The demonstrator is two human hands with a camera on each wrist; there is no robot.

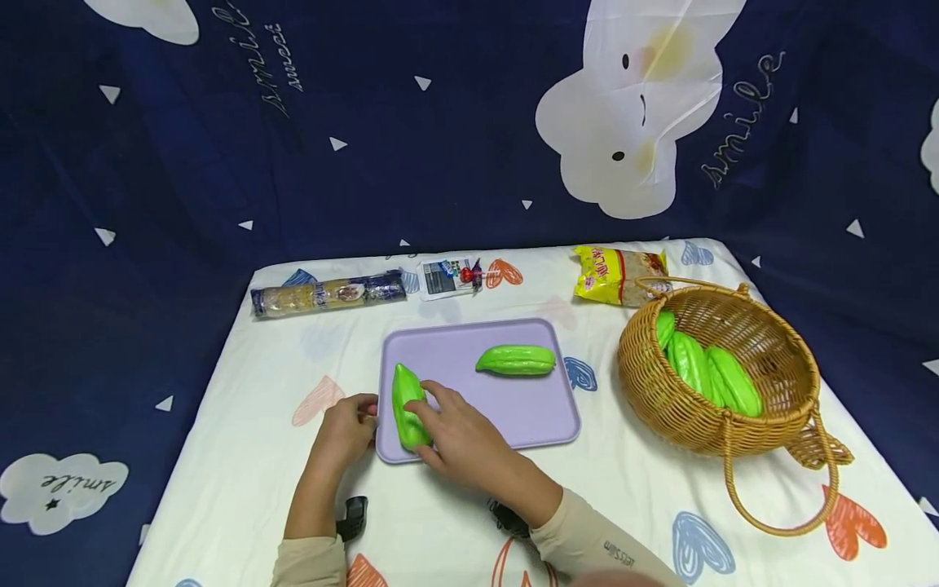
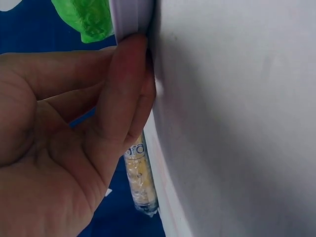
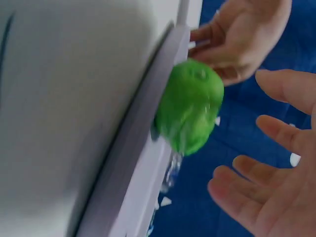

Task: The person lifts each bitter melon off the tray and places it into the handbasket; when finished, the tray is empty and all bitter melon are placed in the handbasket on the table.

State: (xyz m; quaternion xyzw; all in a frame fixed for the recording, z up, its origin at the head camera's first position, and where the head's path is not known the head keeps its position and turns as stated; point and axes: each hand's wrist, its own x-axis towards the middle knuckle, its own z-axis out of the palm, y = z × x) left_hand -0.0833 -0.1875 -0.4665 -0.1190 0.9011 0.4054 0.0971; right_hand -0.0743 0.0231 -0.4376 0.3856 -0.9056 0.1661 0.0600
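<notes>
A green ridged gourd (image 1: 409, 408) lies lengthwise near the left side of a lilac tray (image 1: 469, 408). My right hand (image 1: 465, 436) is over its right side, fingers spread and loosely bent; in the right wrist view a gap separates these fingers (image 3: 247, 192) from the gourd (image 3: 190, 106). At the tray's left edge is my left hand (image 1: 346, 432), its curled fingers and thumb at the rim (image 2: 132, 19) in the left wrist view. Another green gourd (image 1: 517, 359) rests crosswise on the tray's upper right.
Right of the tray stands a wicker basket (image 1: 660, 399) with several green gourds (image 1: 711, 375) inside. Along the back lie a long clear packet (image 1: 328, 295), a small flat pack (image 1: 447, 278) and a yellow bag (image 1: 619, 275). A heart-patterned white cloth (image 1: 257, 456) covers the table.
</notes>
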